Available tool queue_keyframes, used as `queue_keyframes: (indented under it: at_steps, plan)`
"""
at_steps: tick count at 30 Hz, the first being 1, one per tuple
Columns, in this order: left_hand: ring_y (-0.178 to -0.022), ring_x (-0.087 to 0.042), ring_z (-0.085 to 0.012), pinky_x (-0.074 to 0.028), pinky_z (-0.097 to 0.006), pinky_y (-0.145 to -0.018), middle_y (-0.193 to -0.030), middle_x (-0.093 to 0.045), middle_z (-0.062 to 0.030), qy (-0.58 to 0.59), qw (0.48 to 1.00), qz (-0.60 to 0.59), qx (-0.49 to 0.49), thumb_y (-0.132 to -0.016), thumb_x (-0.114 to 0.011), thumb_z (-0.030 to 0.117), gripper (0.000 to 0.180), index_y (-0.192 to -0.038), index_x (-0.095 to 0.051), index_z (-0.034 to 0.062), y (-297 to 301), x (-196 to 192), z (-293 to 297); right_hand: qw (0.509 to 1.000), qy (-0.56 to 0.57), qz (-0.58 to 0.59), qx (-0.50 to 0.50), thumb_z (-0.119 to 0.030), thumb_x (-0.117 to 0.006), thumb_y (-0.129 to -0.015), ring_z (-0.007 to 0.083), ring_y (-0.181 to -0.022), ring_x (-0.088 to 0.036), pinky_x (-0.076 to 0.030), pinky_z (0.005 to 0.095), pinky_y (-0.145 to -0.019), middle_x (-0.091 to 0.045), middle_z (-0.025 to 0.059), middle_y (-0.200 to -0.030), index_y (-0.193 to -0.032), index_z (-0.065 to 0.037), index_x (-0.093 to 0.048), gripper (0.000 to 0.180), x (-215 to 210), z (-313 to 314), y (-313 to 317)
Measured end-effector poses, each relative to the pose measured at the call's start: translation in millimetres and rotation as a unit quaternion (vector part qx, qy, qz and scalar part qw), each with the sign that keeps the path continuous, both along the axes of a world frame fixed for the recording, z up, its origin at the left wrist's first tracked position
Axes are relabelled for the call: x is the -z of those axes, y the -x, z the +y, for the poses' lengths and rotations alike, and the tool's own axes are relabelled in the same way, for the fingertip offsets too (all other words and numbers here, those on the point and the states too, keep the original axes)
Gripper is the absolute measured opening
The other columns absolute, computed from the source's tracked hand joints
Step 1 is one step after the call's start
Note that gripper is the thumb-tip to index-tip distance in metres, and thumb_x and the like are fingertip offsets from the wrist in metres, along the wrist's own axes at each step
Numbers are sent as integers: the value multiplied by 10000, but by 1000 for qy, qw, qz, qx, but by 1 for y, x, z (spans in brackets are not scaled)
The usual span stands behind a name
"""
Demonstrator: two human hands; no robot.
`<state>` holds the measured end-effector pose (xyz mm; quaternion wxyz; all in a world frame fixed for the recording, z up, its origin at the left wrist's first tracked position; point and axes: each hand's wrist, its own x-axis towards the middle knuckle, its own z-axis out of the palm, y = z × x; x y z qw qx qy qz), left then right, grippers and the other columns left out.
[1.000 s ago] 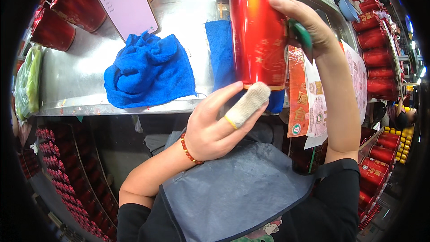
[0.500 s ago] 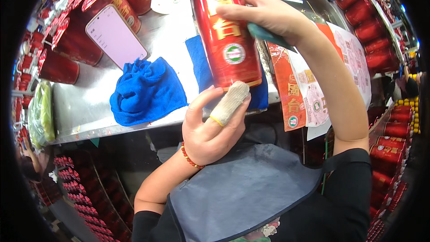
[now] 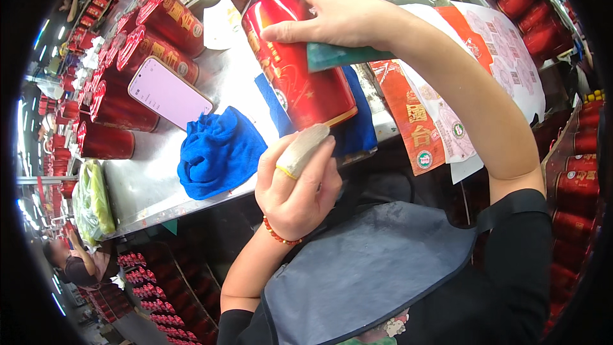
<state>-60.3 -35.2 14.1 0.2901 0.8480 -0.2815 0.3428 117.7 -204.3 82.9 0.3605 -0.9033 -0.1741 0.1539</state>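
We have our right hand [image 3: 341,18] clamped on a red canister [image 3: 305,83], thumb laid across its side; a green piece [image 3: 338,56] shows beneath the palm. Our left hand [image 3: 292,185] is bent, its sleeved finger [image 3: 305,148] reaching the canister's lower edge (we cannot tell whether that hand grips it). The canister slants over a flat blue cloth [image 3: 363,121] at the front of the worktop [image 3: 156,179]. To its left we see a bunched blue cloth [image 3: 220,156], with a lit phone [image 3: 170,92] just beside it; printed sheets [image 3: 410,120] lie to the right.
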Motion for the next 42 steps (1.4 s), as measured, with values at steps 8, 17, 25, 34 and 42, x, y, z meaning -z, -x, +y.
queue_keyframes:
  at_steps: [8, 17, 25, 34, 42]
  plan:
    - [-961, -677, -316, -542, -373, -863, -1080, -729, -157, 45, 999, 30, -8, -756, -691, -60, 310, -1056, -741, -1, 2, 3, 2, 926, -289, 244, -22, -610, -831, -744, 55, -753, -663, -498, 168, -577, -709, 41, -892, -1251, -33, -584, 807, 50, -36, -17]
    - [-961, -677, -313, -547, -369, -872, -1074, -732, -142, -4, 1000, 7, -4, -767, -696, -40, 273, -1029, -753, 8, -2, -7, -1, 983, -178, 40, 5, -708, -803, -708, 146, -658, -676, -528, 256, -603, -716, 110, -823, -963, 36, -730, 790, 31, -21, -19]
    - [-954, -671, -297, -551, -359, -852, -1073, -735, -120, -33, 999, -11, 6, -764, -715, -13, 292, -1048, -763, 30, -6, -10, -6, 975, -211, 73, -26, -688, -755, -778, 148, -785, -722, -569, 267, -680, -746, 120, -919, -1250, 59, -594, 899, 50, -28, -25]
    - [-1094, -572, -252, -423, -369, -995, -1218, -703, -37, -124, 991, -15, -51, -718, -852, 99, 475, -1180, -744, 131, -27, -9, -29, 999, -32, -36, 5, -722, -675, -830, 230, -1020, -697, -534, 339, -903, -717, 210, -1124, -1207, 49, -677, 858, 1, -19, -4]
    - [-1180, -578, -306, -440, -384, -1028, -1288, -651, -146, 189, 974, 114, -46, -820, -808, 58, 507, -1296, -636, 36, -19, 22, 1, 973, -218, 75, -14, -469, -655, -973, 141, -1073, -640, -486, 275, -920, -706, 121, -1123, -1421, 15, -528, 671, 21, -56, 25]
